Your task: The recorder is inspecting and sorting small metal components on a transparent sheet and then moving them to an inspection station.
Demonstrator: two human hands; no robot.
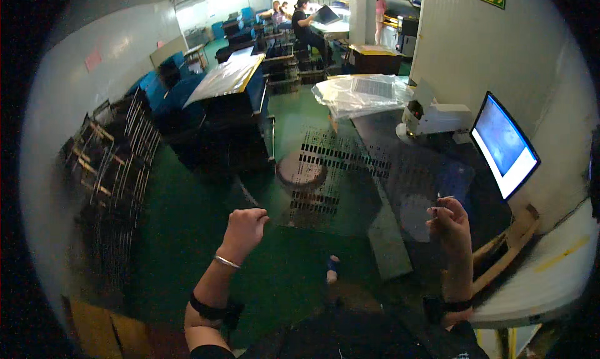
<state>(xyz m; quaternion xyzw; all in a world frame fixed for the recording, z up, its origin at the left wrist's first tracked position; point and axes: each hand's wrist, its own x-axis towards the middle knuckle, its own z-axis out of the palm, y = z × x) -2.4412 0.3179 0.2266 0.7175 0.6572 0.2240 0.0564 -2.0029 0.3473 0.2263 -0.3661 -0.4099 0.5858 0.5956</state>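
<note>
**Inspector:** Report your hands.

**Me:** My left hand point(244, 227) is raised in front of me, fingers curled into a closed fist around the near left corner of a large thin perforated sheet point(340, 177). My right hand point(450, 220) is raised at the same height, fingers bent and pinched on the sheet's near right edge. The edge itself is nearly see-through there, so I cannot tell exactly how much of it sits between my fingertips.

**Inspector:** Where is the sheet?

**Me:** Held up between my two hands, stretching away from me over the dark workbench point(431, 171). Rows of small slots show in it, and the green floor point(187, 234) and a round stool point(301, 170) are visible through it.

**Inspector:** Surroundings?

**Me:** A lit monitor point(505, 145) stands on my right against the white wall. Beyond it is a white machine point(437, 116), and further back a pile wrapped in clear plastic point(362, 93). Metal racks point(119, 152) stand on my left. Other people sit at tables well apart from me, at the far end of the room.

**Inspector:** On your wrists?

**Me:** A thin bangle point(226, 261) on the left, dark bands on both forearms.
</note>
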